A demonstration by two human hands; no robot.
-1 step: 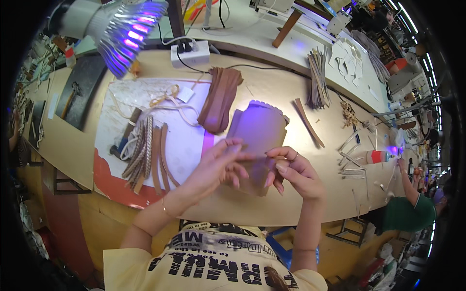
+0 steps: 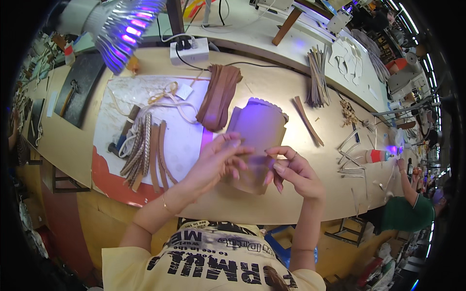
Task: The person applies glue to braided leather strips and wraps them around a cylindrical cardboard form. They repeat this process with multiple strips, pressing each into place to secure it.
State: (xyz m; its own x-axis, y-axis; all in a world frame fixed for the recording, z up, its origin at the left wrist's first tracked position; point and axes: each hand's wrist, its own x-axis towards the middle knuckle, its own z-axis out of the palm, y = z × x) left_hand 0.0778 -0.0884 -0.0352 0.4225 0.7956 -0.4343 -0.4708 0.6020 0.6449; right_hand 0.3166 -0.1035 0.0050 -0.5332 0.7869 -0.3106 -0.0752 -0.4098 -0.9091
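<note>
My left hand (image 2: 213, 162) hovers above the left side of a brown leather panel (image 2: 260, 119) with a scalloped far edge. Its half-bent fingers are parted, slightly smeared, and nothing clear shows in them. Over the panel's right side, my right hand (image 2: 295, 172) is closed in a pinch, thumb against fingers. Whatever it may hold is too small to make out. The panel lies flat on the table, its near part behind my hands. Just beyond my left hand is a bundle of reddish-brown leather strips (image 2: 219, 97).
Braided and plain straps (image 2: 141, 150) lie on a white board (image 2: 109, 126) at left, near a hammer (image 2: 127, 128). A lamp (image 2: 128, 36) hangs at upper left. A single strip (image 2: 308, 121), a bunch of thin strips (image 2: 317, 77) and a red-and-white container (image 2: 374, 156) sit rightward. A co-worker (image 2: 410, 213) is at far right.
The fingers of my left hand have shifted slightly while the right hand keeps its pinch. The whole view has moved a little; the panel lies as before.
</note>
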